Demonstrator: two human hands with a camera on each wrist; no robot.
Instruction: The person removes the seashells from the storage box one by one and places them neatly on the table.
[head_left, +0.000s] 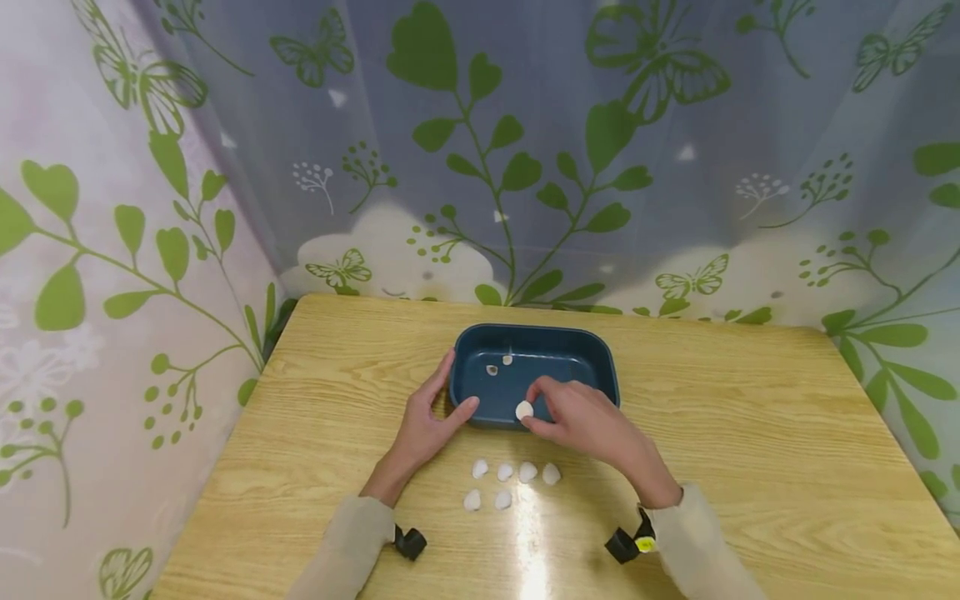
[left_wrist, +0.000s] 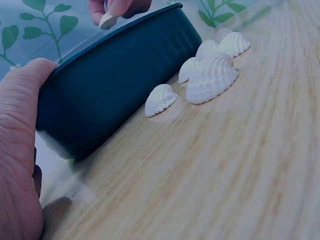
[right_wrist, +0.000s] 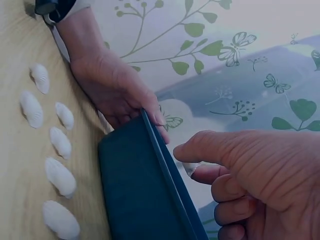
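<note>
My right hand [head_left: 588, 417] pinches a small white seashell [head_left: 524, 410] between thumb and forefinger, above the front of a dark blue rectangular basin [head_left: 536, 327]. In the right wrist view the seashell [right_wrist: 191, 169] shows partly between the fingertips. My left hand [head_left: 423, 425] rests against the basin's left end, fingers stretched along the side and thumb at the front rim. The left wrist view shows that thumb [left_wrist: 32, 80] by the basin's wall [left_wrist: 110, 85]. Two small shells [head_left: 492, 370] lie inside the basin, toward its left.
Several white ridged seashells [head_left: 528, 472] lie in two rows on the wooden table [head_left: 300, 467], in front of the basin. A patterned curtain [head_left: 525, 208] with green leaves and butterflies hangs behind the table and along its left. Dark straps with small devices [head_left: 621, 546] sit at both wrists.
</note>
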